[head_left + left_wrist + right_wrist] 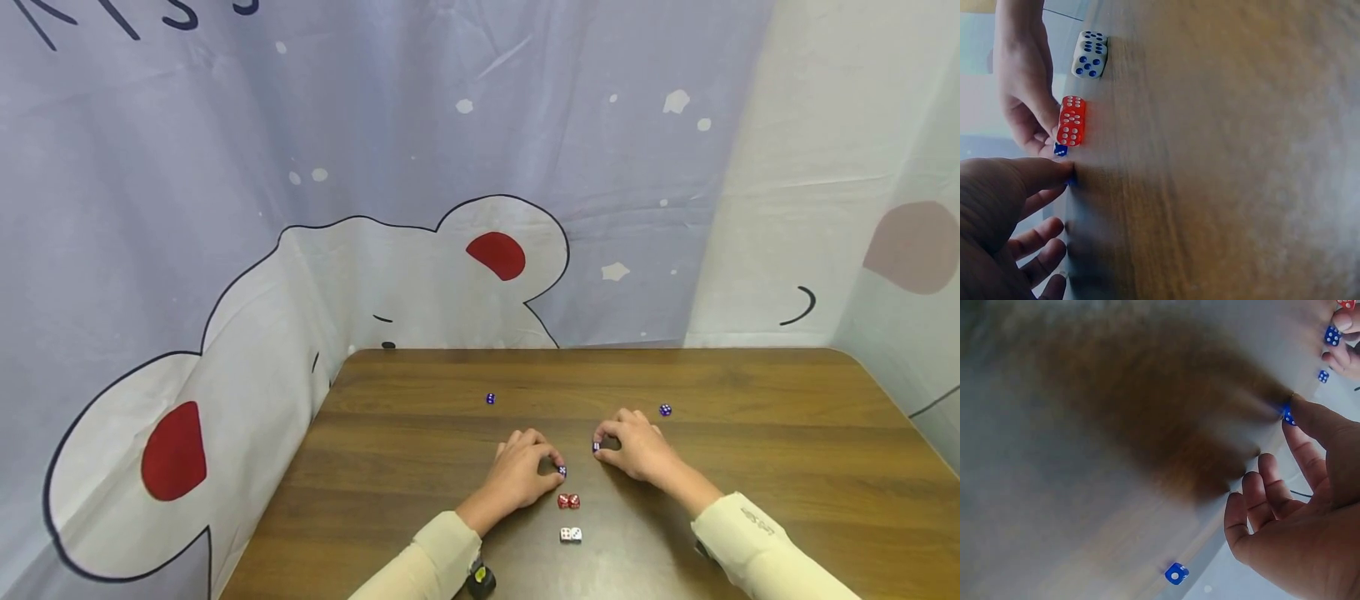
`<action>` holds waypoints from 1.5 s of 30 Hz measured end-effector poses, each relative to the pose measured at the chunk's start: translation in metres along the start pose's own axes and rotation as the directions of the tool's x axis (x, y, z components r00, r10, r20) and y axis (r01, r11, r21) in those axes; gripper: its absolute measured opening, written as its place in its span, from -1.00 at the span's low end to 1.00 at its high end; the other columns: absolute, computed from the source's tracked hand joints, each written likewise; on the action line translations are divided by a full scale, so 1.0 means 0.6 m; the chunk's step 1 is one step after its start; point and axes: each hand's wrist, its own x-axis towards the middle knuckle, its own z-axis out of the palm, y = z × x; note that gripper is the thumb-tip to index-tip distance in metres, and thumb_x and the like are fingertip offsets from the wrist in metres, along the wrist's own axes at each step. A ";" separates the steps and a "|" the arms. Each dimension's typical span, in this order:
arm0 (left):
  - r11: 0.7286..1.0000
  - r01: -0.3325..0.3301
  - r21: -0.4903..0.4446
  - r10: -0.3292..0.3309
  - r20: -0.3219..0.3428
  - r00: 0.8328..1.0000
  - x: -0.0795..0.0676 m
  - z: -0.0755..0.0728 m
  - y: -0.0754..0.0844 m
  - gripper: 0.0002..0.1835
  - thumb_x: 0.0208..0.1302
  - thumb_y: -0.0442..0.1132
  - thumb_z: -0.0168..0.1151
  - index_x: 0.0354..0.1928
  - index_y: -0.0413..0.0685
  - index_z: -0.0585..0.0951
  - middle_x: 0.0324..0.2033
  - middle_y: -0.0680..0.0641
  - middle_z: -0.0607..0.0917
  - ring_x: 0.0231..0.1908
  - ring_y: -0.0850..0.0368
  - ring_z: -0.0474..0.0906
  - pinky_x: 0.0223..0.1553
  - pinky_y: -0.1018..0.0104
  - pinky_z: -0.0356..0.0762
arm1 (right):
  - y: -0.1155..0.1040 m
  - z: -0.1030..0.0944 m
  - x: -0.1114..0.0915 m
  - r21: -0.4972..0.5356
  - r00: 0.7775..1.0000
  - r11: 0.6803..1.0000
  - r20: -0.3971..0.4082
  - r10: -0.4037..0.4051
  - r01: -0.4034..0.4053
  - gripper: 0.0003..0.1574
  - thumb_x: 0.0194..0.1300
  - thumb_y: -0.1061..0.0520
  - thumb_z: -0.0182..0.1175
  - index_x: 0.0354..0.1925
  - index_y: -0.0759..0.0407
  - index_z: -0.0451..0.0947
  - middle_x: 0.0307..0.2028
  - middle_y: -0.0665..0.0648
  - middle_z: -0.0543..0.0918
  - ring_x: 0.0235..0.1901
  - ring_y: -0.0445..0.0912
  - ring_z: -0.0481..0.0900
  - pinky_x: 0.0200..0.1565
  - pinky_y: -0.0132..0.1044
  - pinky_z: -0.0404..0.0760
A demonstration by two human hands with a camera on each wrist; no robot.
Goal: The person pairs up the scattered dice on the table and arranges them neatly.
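In the head view my left hand (521, 471) pinches a blue die (562, 472) between thumb and forefinger, low over the wooden table. To its right and a little farther away, my right hand (636, 444) pinches another blue die (597, 447); the right wrist view shows this blue die (1289, 415) at the thumb tip. Two red dice (568, 501) sit side by side just in front of the left fingertips. Nearer to me stand two white dice (571, 535), also touching. In the left wrist view the left hand's die is mostly hidden by the thumb.
Two more blue dice lie farther back on the table (420, 433): a blue die (491, 398) at the left and a blue die (665, 410) beyond my right hand. A printed curtain (630, 167) hangs behind the table's far edge and along the left side.
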 end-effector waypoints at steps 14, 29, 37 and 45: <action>1.000 -0.001 0.002 0.001 -0.007 1.000 0.001 0.003 -0.002 -0.88 0.19 0.04 0.47 -0.27 0.35 0.71 -0.15 0.22 0.55 -0.11 0.23 0.39 -0.15 0.31 0.26 | -0.022 0.007 -0.007 0.004 1.000 1.000 0.016 -0.023 0.023 -0.79 0.11 0.00 0.50 -0.33 -0.14 0.63 -0.21 0.00 0.56 -0.15 -0.01 0.43 -0.13 0.03 0.47; 1.000 -0.009 -0.002 0.009 -0.013 1.000 -0.001 -0.002 0.001 -0.88 0.19 0.03 0.47 -0.27 0.33 0.71 -0.13 0.20 0.57 -0.11 0.22 0.40 -0.16 0.31 0.25 | -0.040 0.019 -0.012 0.007 0.998 0.998 0.019 -0.055 0.055 -0.77 0.10 0.02 0.52 -0.34 -0.14 0.61 -0.25 -0.05 0.52 -0.15 -0.03 0.42 -0.14 -0.01 0.45; 1.000 -0.007 0.004 0.007 -0.013 1.000 -0.002 -0.001 0.000 -0.87 0.19 0.03 0.47 -0.26 0.31 0.72 -0.13 0.19 0.57 -0.10 0.21 0.41 -0.16 0.29 0.26 | -0.047 0.025 -0.014 0.005 0.998 0.998 0.012 -0.068 0.068 -0.77 0.08 0.01 0.52 -0.34 -0.12 0.62 -0.28 -0.07 0.50 -0.17 -0.04 0.41 -0.16 -0.06 0.42; 1.000 0.001 0.013 -0.001 -0.011 1.000 -0.001 0.000 0.001 -0.87 0.20 0.04 0.46 -0.24 0.32 0.72 -0.12 0.20 0.57 -0.10 0.22 0.40 -0.15 0.29 0.27 | -0.057 0.026 -0.017 0.010 0.997 0.997 0.008 -0.077 0.077 -0.76 0.07 0.01 0.54 -0.35 -0.12 0.62 -0.25 -0.06 0.52 -0.14 -0.03 0.42 -0.14 -0.06 0.43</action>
